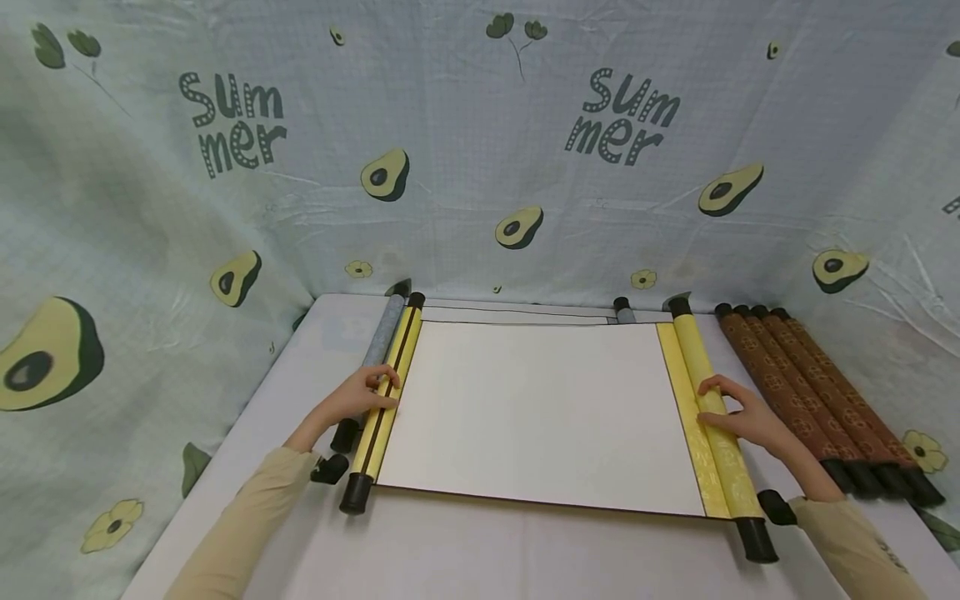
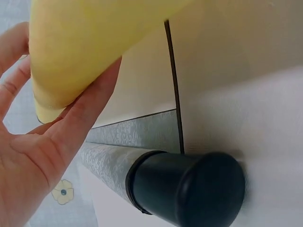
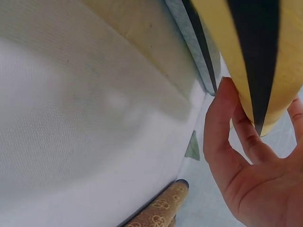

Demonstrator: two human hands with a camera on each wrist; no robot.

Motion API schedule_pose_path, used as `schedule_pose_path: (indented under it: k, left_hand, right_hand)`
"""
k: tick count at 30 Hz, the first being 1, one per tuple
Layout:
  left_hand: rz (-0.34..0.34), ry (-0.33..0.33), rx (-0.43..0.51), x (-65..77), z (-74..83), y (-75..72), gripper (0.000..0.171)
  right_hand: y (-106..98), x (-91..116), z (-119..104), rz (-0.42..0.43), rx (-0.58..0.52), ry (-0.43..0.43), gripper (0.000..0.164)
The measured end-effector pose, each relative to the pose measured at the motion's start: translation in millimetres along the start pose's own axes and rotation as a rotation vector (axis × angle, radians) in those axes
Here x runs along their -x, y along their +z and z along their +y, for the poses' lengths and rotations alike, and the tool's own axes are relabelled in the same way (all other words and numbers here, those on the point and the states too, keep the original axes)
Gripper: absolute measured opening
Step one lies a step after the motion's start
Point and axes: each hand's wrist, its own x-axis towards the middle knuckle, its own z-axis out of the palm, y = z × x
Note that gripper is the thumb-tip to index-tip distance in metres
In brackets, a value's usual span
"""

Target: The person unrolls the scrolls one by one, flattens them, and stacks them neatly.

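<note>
A partly unrolled hanging scroll with yellow ends and a blank white sheet (image 1: 540, 408) is stretched between my two hands. My left hand (image 1: 358, 395) grips its left yellow roller (image 1: 372, 443), thumb on the inner side. On the right, my right hand (image 1: 753, 421) holds the thicker yellow roll (image 1: 703, 354) between thumb and fingers. Black knobs cap both rollers. Below lies a grey-patterned scroll (image 1: 384, 325), mostly hidden; the left wrist view shows its roller (image 2: 111, 163) and black end knob (image 2: 184, 184) under the raised yellow one.
Several rolled brown patterned scrolls (image 1: 817, 392) lie side by side on the right of the white table (image 1: 480, 550). Dark weights (image 1: 677, 300) stand by the far edge. A cloth printed with avocados (image 1: 519, 227) hangs behind and at the sides.
</note>
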Motion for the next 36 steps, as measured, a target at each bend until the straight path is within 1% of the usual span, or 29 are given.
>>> schedule_pose_path:
  k: [3,7,14,19,22,25,30,33,36]
  left_hand:
    - [-0.001,-0.001,-0.004,0.5,0.3,-0.7,0.023]
    - [-0.004,-0.011,-0.004,0.7,0.9,-2.3,0.025]
    - [-0.018,-0.048,0.045,0.0,1.7,-8.4,0.021]
    - [-0.002,-0.042,0.033,0.2,3.9,-10.6,0.02]
    - [0.011,-0.034,0.028,-2.3,4.9,-11.0,0.018]
    - [0.016,-0.017,0.01,-4.7,5.9,-11.3,0.023]
    - [0.028,-0.016,0.009,-6.0,7.4,-13.8,0.026]
    - [0.034,-0.02,0.019,-5.8,6.8,-16.3,0.024]
    - [0.039,-0.03,0.031,-6.1,6.3,-18.7,0.023]
  right_hand:
    - [0,0,1,0.006,0.003,-0.015,0.038]
    - [-1,0,1,0.002,0.001,-0.011,0.04]
    - [-6,0,4,-0.032,-0.049,0.042,0.049]
    - [-8,-2,4,-0.039,-0.071,0.06,0.052]
    - [-9,-2,4,-0.041,-0.088,0.068,0.053]
    - [-10,-3,4,-0.044,-0.097,0.073,0.053]
    - [-11,-6,6,-0.049,-0.109,0.079,0.055]
    - [-11,-8,8,-0.051,-0.121,0.098,0.059]
    - [-10,-10,8,-0.047,-0.15,0.121,0.066]
